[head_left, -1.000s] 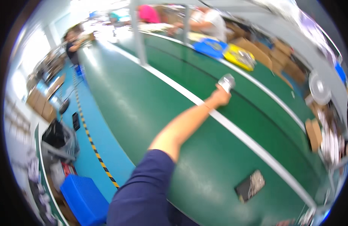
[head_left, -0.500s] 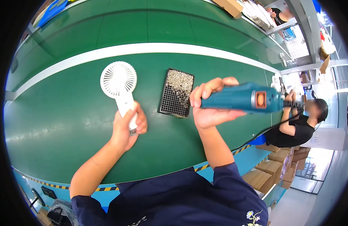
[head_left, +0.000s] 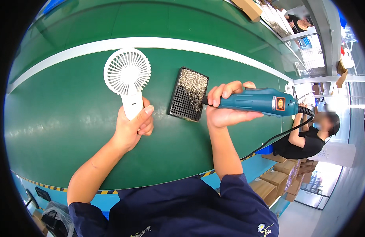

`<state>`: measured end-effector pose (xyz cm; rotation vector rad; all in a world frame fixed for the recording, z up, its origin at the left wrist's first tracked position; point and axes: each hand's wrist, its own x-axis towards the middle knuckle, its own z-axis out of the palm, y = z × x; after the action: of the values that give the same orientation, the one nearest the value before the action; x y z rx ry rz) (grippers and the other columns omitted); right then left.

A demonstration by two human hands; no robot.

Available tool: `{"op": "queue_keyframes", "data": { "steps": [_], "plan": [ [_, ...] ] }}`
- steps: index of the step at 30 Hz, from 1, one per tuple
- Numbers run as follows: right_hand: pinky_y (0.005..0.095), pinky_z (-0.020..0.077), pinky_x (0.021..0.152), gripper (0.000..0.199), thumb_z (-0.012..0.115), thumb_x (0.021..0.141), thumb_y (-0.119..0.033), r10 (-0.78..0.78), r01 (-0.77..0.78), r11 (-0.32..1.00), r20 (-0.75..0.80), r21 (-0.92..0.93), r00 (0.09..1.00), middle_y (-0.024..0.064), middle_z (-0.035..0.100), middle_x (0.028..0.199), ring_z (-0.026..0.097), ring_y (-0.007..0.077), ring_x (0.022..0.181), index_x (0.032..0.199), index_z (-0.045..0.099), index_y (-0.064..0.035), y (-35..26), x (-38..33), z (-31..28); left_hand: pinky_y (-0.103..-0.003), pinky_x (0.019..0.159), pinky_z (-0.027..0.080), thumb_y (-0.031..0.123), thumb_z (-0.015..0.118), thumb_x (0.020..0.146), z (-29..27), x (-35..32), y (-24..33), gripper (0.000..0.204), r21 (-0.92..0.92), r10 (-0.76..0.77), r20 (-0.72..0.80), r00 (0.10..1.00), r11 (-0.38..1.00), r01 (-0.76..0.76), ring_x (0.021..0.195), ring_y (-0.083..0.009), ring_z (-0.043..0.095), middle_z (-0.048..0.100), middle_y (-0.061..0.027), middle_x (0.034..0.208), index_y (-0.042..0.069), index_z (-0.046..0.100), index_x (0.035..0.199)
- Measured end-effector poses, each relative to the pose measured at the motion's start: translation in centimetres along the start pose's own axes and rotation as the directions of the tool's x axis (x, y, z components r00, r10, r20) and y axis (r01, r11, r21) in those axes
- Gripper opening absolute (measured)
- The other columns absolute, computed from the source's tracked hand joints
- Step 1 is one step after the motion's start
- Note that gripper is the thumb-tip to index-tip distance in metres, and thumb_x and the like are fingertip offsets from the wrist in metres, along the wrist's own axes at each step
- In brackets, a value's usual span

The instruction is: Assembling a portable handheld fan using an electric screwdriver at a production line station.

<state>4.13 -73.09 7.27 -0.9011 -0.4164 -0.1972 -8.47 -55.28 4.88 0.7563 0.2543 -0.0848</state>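
My left hand (head_left: 134, 125) is wrapped round the handle of a white handheld fan (head_left: 129, 73), its round slatted head up and away from me. In my right hand (head_left: 226, 106) lies a teal electric screwdriver (head_left: 251, 102), held nearly level with its dark nose pointing left. A black cord leaves its right end. Between the hands is a black perforated screw tray (head_left: 178, 103), with small silvery screws (head_left: 192, 83) heaped over its far part and bare holes at its near left. The screwdriver's nose is beside the tray's right edge; whether it touches a screw I cannot tell.
Beneath everything is a green worktop (head_left: 64, 130), crossed at the back by a white strip (head_left: 166, 42). The black cord (head_left: 277, 136) runs down over the right side. A co-worker (head_left: 309, 136) sits at the right; cardboard boxes (head_left: 275, 179) stand below the bench edge.
The fan has come up closer to me, its head turned more face-on and larger in view. My right hand has shifted slightly right with the screwdriver, whose nose now shows by the tray.
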Motion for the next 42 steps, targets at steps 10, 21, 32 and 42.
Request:
{"op": "queue_keyframes", "data": {
  "steps": [10, 21, 32, 42],
  "plan": [
    [0.0268, 0.0298, 0.031, 0.074, 0.028, 0.076, -0.083, 0.004, -0.007, 0.999, -0.064, -0.044, 0.998, 0.003, 0.045, 0.062, 0.036, 0.0134, 0.035, 0.107, 0.042, -0.0174, 0.2, 0.0, 0.1, -0.025, 0.044, 0.031, 0.012, 0.06, 0.089, 0.0, 0.1, -0.5, 0.014, 0.045, 0.063, -0.006, 0.998, 0.997, -0.063, 0.045, -0.0081, 0.037, 0.04, 0.0005, 0.056, 0.006, 0.047, 0.086],
    [0.0314, 0.0366, 0.037, 0.081, 0.027, 0.075, -0.083, 0.046, -0.101, 0.942, 0.177, 0.319, 0.983, 0.0065, 0.046, 0.071, 0.042, 0.0175, 0.04, 0.123, 0.041, -0.0193, -3.3, -2.4, 3.4, -0.031, 0.074, 0.051, -0.003, 0.069, 0.073, 1.8, -1.0, -2.6, 0.043, 0.181, 0.159, -0.02, 0.987, 0.972, -0.153, 0.091, -0.0214, 0.063, 0.062, -0.0174, 0.103, 0.001, 0.048, 0.11],
    [0.0237, 0.0309, 0.034, 0.064, 0.032, 0.086, -0.071, 0.114, -0.145, 0.945, 0.117, 0.294, 0.986, 0.0013, 0.042, 0.069, 0.034, 0.0094, 0.04, 0.113, 0.044, -0.0145, -2.9, -3.1, 5.1, -0.027, 0.062, 0.051, -0.002, 0.072, 0.075, 1.4, -1.0, -2.4, 0.034, 0.174, 0.124, -0.062, 0.99, 0.979, -0.111, 0.075, -0.0182, 0.066, 0.067, -0.0122, 0.085, -0.002, 0.052, 0.103],
    [0.0196, 0.0302, 0.034, 0.059, 0.033, 0.088, -0.068, 0.101, -0.059, 0.97, -0.17, 0.236, 0.98, -0.0013, 0.041, 0.068, 0.034, 0.0061, 0.04, 0.11, 0.045, -0.014, -1.8, -3.7, 5.4, -0.029, 0.062, 0.051, 0.003, 0.068, 0.081, 2.1, -1.3, -2.8, 0.027, 0.081, 0.133, -0.166, 0.977, 0.989, -0.121, 0.079, -0.0208, 0.066, 0.066, -0.0137, 0.087, -0.002, 0.052, 0.102]
  ]
}}
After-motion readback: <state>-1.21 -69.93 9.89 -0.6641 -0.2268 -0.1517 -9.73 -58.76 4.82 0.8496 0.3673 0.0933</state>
